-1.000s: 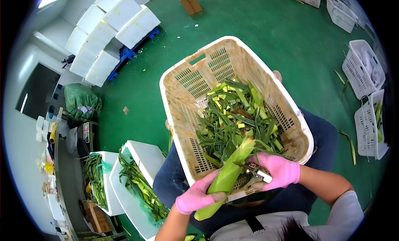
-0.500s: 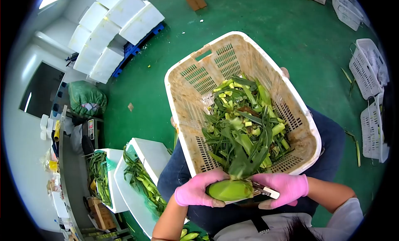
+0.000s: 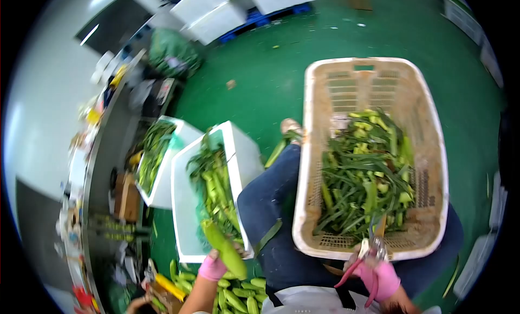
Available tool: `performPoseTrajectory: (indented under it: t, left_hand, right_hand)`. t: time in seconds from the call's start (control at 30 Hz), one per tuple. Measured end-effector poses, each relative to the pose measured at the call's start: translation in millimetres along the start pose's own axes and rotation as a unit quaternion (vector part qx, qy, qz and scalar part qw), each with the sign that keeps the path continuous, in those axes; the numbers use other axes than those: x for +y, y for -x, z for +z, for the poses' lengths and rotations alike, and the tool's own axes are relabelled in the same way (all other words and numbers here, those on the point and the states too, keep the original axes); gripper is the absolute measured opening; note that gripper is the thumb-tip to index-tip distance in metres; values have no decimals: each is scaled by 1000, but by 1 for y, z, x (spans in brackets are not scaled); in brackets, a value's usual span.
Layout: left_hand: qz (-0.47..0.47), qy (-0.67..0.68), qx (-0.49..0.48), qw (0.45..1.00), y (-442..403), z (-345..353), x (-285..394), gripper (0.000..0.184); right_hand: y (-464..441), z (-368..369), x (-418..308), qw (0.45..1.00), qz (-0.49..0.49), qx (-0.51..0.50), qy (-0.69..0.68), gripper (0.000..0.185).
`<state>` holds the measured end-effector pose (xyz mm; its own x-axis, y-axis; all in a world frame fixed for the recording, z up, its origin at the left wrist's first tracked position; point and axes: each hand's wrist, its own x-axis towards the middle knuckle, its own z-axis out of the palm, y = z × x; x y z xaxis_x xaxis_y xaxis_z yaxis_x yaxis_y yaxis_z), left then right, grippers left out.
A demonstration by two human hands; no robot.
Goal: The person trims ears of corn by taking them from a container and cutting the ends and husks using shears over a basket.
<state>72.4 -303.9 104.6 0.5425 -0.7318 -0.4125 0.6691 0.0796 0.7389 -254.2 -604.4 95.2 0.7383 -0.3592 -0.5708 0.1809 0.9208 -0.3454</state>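
My left hand, in a pink glove, is closed around the lower part of a green ear of corn in its husk. It holds the ear tilted beside the near end of an open white foam box, above a heap of husked-on corn ears. My right hand, also pink-gloved, grips pruning shears with red handles. The shears' blades point away from me over the near rim of a white plastic basket. Cut leaves and stalk ends lie in the basket.
The basket rests across my legs. Leafy corn fills part of the foam box and a second foam box. A cluttered bench runs along the left. Foam boxes stand on a blue pallet; white crates line the right.
The view has turned left. My left hand has carried the corn ear away from the basket to the left. My right hand stays near the basket rim, and the shears now show plainly.
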Motion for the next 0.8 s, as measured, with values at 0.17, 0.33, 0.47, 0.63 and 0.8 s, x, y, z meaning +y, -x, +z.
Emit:
performPoseTrajectory:
  t: [0.17, 0.33, 0.47, 0.63, 0.8]
  left_hand:
    - [-121, -158, 439, 876, 208, -178, -29, 55]
    - [-135, -389, 617, 671, 274, -231, -61, 38]
    - [173, -432, 523, 714, 110, -165, 10, 18]
    - [-106, -226, 524, 814, -120, -182, -21, 70]
    - [-237, -1, 491, 838, -196, -213, -87, 73]
  right_hand:
    - [8, 36, 37, 986, 91, -61, 127, 54]
    - [3, 57, 55, 971, 152, -98, 159, 58]
    - [-6, 66, 57, 968, 178, -95, 150, 62]
    - [0, 54, 50, 975, 167, -84, 118, 66]
    - [4, 35, 32, 986, 121, -101, 61, 72]
